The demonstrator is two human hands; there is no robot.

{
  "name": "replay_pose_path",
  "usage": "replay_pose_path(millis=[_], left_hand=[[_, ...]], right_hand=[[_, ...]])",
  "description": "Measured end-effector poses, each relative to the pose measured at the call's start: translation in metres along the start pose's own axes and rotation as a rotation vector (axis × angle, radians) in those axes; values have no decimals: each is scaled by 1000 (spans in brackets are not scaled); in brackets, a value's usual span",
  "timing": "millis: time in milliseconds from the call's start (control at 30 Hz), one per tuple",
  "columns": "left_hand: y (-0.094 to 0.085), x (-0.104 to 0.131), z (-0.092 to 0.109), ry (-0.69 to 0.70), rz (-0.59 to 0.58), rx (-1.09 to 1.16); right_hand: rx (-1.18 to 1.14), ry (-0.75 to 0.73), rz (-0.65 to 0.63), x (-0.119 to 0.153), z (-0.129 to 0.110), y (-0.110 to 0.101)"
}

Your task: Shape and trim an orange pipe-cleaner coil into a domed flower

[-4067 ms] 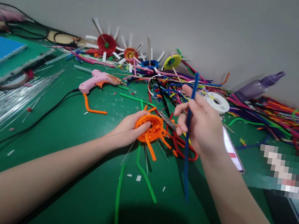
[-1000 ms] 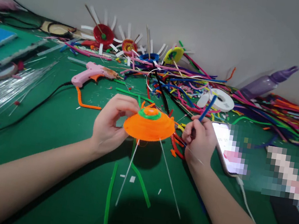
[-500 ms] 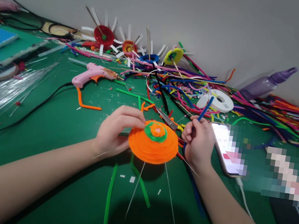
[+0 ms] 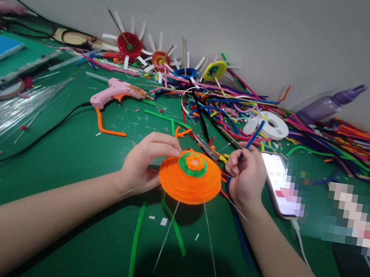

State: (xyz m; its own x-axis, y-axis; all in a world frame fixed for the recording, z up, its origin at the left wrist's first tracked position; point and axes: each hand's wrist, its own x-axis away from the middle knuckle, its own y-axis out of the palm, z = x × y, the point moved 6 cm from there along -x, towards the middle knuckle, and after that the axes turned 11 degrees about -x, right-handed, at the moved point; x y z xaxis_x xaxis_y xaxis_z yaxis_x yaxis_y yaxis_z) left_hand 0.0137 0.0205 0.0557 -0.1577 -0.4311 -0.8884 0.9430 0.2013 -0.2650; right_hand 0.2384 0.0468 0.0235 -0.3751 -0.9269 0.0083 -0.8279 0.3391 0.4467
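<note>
Orange with a green ring, the coiled pipe-cleaner disc (image 4: 187, 190) is held above the green table (image 4: 88, 259), its rim pinched in the left hand (image 4: 142, 161); the right hand (image 4: 248, 179), beside the phone (image 4: 274, 181), is clamped around a blue pipe cleaner (image 4: 255, 134).

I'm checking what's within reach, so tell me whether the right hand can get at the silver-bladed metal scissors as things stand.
Probably yes: the right hand is close to the scissors, whose blades lie uncovered. It grips a long blue pipe cleaner, though, which it would likely need to release first.
</note>
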Motion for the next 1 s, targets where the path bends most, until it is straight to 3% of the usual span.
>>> replay_pose_path(millis=[200,367,467,600,667,800,1000], left_hand=[[2,5,-21,-224,133,144],[1,2,-28,-302,94,72],[-1,0,-27,-296,59,14],[1,-2,-21,-217,-7,-11],[2,-3,-16,-148,-24,-42],[2,-4,-9,-57,-32,-103],[0,-7,-5,-15,-40,-113]], right_hand=[[28,-25,6,0,1,-1],[23,-77,28,1,-6,-1],[46,-259,-31,5,-28,3],[238,-698,-116,25,-73,10],[297,-899,-198,39,-91,17],[371,-1138,-478,65,-112,36],[921,-1117,-847,97,-117,69]])
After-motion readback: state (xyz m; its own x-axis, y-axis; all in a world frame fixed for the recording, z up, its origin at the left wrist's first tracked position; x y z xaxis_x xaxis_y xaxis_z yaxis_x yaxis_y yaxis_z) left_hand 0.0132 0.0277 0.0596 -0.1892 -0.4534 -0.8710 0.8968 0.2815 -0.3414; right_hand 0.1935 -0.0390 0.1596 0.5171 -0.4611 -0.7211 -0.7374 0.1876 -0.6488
